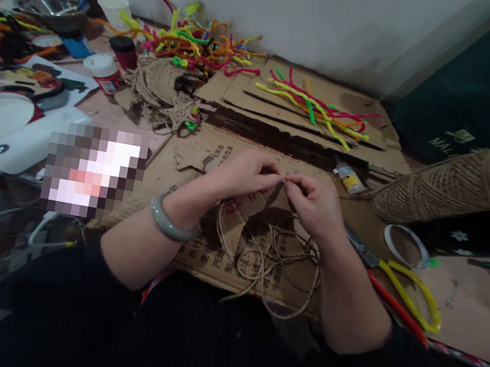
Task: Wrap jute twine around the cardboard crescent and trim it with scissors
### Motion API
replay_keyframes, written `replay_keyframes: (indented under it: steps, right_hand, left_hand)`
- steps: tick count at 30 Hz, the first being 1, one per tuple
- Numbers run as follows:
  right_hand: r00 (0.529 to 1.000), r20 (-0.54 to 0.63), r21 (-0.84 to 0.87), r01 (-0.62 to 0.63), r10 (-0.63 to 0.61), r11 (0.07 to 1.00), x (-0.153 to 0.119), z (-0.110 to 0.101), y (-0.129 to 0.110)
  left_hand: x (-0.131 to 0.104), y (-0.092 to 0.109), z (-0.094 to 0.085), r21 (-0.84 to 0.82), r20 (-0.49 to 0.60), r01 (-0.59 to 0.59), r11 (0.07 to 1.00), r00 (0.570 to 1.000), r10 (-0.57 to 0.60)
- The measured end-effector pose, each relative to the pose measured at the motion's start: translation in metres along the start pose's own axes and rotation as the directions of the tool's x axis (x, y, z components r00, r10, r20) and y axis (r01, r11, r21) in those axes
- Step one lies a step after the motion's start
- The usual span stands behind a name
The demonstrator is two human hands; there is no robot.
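Over a flat piece of printed cardboard (208, 253), my left hand (251, 175) and my right hand (315, 202) meet at their fingertips. Both pinch closed on what looks like a thin strand of twine (266, 263), whose loose loops lie on the cardboard below them. The exact part between the fingers is too small to make out. A bangle circles my left wrist. Close to my right forearm lie scissors (415, 296) with yellow and red handles. Left of my hands sits a twine-wrapped crescent (156, 82) with a twine star (179, 113) beside it.
Colourful pipe cleaners (316, 104) lie on stacked cardboard (250, 99) at the back. A small glue bottle (349, 178), a big twine roll (445, 178) and a tape ring (406, 245) are on the right. A blurred-out phone (95, 173), a white power bank (37, 137) and paint jars (102, 71) occupy the left.
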State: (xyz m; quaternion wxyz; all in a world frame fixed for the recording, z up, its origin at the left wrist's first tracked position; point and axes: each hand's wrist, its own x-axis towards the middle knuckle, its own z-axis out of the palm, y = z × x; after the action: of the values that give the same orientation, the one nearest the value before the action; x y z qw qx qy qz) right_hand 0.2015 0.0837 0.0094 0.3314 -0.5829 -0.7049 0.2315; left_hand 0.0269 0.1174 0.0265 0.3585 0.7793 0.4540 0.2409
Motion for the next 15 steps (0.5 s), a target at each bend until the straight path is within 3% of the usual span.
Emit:
replay_keyframes:
  steps: [9, 15]
  right_hand:
    - [0.998, -0.064, 0.066, -0.015, 0.019, 0.998, 0.0047, -0.0031, 0.0046]
    - [0.998, -0.066, 0.043, -0.017, 0.02, 0.999, 0.0051, -0.0018, 0.0038]
  left_hand:
    - [0.0007, -0.0028, -0.0019, -0.05, -0.101, 0.041, 0.998, 0.994, -0.046]
    - [0.0004, -0.0017, -0.0002, -0.082, -0.058, 0.048, 0.995, 0.997, -0.053]
